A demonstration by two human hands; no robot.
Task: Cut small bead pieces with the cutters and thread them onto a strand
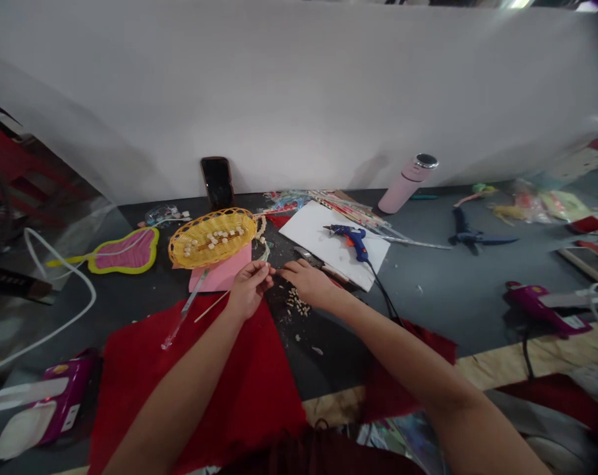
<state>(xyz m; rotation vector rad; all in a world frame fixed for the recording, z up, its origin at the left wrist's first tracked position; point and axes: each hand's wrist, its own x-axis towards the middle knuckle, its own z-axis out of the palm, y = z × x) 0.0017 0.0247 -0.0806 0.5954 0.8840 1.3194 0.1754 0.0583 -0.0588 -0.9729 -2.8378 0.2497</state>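
My left hand [250, 288] is pinched at the middle of the table, over the corner of a red cloth [249, 382]. My right hand [306, 280] meets it from the right, fingertips nearly touching. Whatever small piece sits between the fingertips is too small to name. Just below my right hand lies a scatter of small beige bits [297, 303]. Behind my left hand is a yellow woven basket [212, 239] with pale beads inside, resting partly on pink paper [219, 276]. A blue glue gun [351, 239] lies on a white board [303, 227].
A phone [217, 183] and a pink flask [407, 185] stand by the wall. Purple devices lie left [67, 396] and right [546, 308]. A pink and yellow fan [124, 252] is at left, dark blue pliers-like tool [477, 234] at right, a clear ruler [186, 309] on the cloth.
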